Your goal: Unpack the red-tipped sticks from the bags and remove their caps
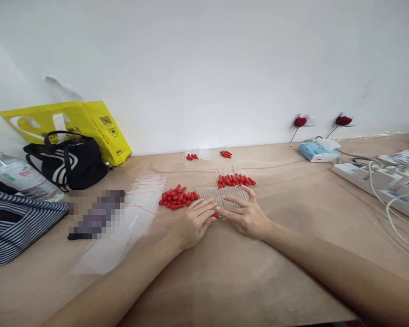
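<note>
My left hand (196, 222) is closed, thumb and fingers around a red rubber bulb (215, 215), which is mostly hidden. Fingertips of my right hand (247, 217) meet it from the right and close on what looks like a thin clear tube, largely covered. Just beyond both hands lies a row of clear tubes (209, 192), side by side. A loose pile of red rubber bulbs (177, 197) is to the left of this row. Behind it, several droppers (236, 180) with red bulbs lie together, their stems pointing to the wall.
Clear plastic bags (139, 204) lie left of the pile; another flat bag (204, 154) with red bulbs is by the wall. Further left are a black bag (83, 163) and yellow bag (112, 131). At right sit a tissue pack (316, 152) and power strips (354, 172) with cables.
</note>
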Demonstrator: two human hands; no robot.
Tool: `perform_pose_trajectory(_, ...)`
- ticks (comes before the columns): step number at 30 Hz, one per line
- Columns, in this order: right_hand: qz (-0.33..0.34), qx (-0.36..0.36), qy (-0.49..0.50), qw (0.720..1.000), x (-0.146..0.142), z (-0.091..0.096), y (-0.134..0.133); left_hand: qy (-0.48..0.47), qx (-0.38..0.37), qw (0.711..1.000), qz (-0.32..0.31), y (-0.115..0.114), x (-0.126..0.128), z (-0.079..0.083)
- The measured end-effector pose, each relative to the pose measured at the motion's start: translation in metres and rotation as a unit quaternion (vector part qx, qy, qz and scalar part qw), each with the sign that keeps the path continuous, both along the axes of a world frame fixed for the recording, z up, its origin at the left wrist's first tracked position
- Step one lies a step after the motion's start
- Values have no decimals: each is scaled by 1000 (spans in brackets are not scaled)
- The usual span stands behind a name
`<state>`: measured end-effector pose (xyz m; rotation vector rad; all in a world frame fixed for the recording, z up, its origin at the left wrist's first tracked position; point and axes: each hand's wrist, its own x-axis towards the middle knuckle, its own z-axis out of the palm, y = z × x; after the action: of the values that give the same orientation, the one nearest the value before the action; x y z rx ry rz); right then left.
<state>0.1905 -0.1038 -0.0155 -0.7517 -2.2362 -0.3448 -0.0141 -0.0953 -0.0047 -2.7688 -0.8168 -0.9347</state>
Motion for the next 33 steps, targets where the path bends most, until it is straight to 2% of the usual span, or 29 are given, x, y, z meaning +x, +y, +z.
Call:
perform_pose_trajectory(6, 42, 13, -19, 999, 4, 2, -3, 44, -17, 999, -12, -5, -5, 6)
perform_pose_trajectory(17, 57, 24, -41, 997, 11, 0, -6, 69, -31, 997, -27, -11, -11, 6)
perform_pose_trajectory(20, 17, 3, -34, 999, 30, -1, -4, 39, -27, 999, 19, -10, -25, 8)
perform_pose_trajectory(23, -101, -47, 27, 993, 51, -2, 1, -8, -5, 998, 66, -10, -37, 11)
perform_pose_trajectory(27, -154, -132, 106, 973, 59, -4, 12, -66, 20, 992, 110, -7, -37, 13)
perform_pose_trajectory(30, -195, -171, 116, 959, 59, -7, 19, -120, 22, 973, 198, 3, -43, 16)
perform_pose_trajectory(33, -226, -199, 108, 947, 60, -10, 25, -158, -27, 946, 282, 16, -60, 22)
